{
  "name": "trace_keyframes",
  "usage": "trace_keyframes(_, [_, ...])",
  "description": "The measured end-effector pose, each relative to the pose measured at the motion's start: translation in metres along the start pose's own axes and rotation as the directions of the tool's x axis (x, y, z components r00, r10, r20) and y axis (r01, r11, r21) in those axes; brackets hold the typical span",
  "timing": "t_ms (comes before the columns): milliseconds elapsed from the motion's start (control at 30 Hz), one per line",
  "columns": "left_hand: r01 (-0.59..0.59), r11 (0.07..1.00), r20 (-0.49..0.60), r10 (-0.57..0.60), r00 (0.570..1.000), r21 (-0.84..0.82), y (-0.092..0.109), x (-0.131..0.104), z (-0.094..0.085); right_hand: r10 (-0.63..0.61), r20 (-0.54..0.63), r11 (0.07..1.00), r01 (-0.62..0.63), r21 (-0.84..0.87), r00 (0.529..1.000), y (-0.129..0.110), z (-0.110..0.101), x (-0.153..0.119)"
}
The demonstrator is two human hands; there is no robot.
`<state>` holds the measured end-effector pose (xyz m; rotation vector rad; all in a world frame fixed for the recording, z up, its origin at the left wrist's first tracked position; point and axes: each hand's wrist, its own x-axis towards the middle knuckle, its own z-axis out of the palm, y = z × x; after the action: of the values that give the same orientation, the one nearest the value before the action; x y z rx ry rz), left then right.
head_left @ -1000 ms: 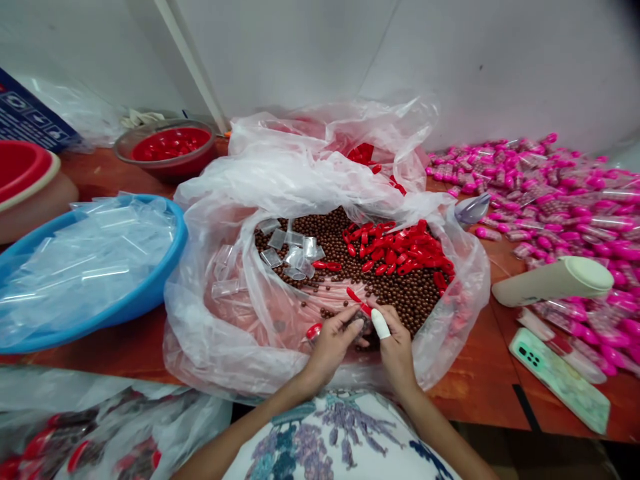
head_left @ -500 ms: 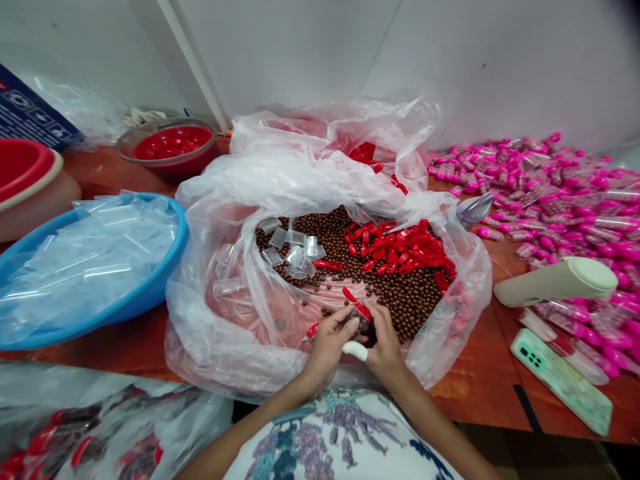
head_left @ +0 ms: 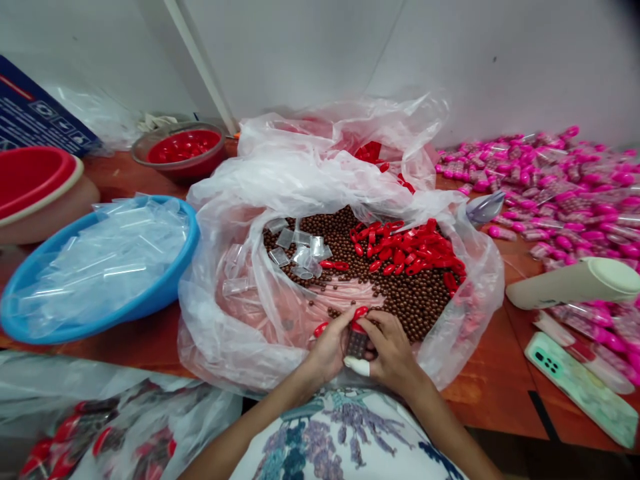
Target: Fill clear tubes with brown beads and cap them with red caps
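Note:
Close to my body, both hands hold a small clear tube [head_left: 356,344] filled with brown beads. A red cap [head_left: 360,313] sits at its top end. My left hand [head_left: 326,352] grips the tube from the left side. My right hand [head_left: 393,343] closes round it from the right, fingers at the red cap, a white cover [head_left: 357,365] on its thumb. Beyond them, loose brown beads [head_left: 415,303] lie in a clear plastic bag [head_left: 235,357]. Red caps [head_left: 415,247] are heaped on the beads, and clear empty tubes [head_left: 303,255] lie to their left.
At left stands a blue basin [head_left: 193,250] of clear plastic pieces; behind it are a red basin [head_left: 37,177] and a bowl of red pieces [head_left: 200,163]. Pink-capped tubes [head_left: 550,193] pile up right, near a beige bottle [head_left: 570,283] and phone [head_left: 583,393]. A bag of red-capped tubes [head_left: 100,440] lies lower left.
The red cap has gone from angled out beyond the fingers to sitting upright on the tube's end. My right fingers have come over it. The whole view has shifted slightly.

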<state>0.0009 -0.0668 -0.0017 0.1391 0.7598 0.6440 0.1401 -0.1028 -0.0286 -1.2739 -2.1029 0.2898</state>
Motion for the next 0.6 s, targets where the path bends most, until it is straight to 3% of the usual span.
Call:
trace_keyframes(100, [0.073, 0.996, -0.059, -0.070, 0.996, 0.047, -0.001, 0.000, -0.003, 0.041, -0.010, 0.998, -0.041, 0.049, 0.999, -0.002, 0.003, -0.003])
trace_keyframes(200, [0.070, 0.993, -0.087, -0.062, 0.994, 0.095, -0.001, 0.001, -0.005, 0.091, -0.053, 0.992, -0.086, 0.093, 0.994, -0.002, 0.006, -0.004])
trace_keyframes(433, [-0.078, 0.986, -0.046, 0.086, 0.995, 0.149, -0.006, 0.002, -0.005, 0.155, 0.011, 0.985, -0.155, 0.077, 0.988, -0.007, 0.005, 0.000])
trace_keyframes(600, [-0.122, 0.984, -0.091, 0.134, 0.987, 0.131, -0.007, 0.000, -0.006, 0.160, 0.006, 0.985, -0.161, 0.063, 0.987, -0.007, -0.001, 0.007])
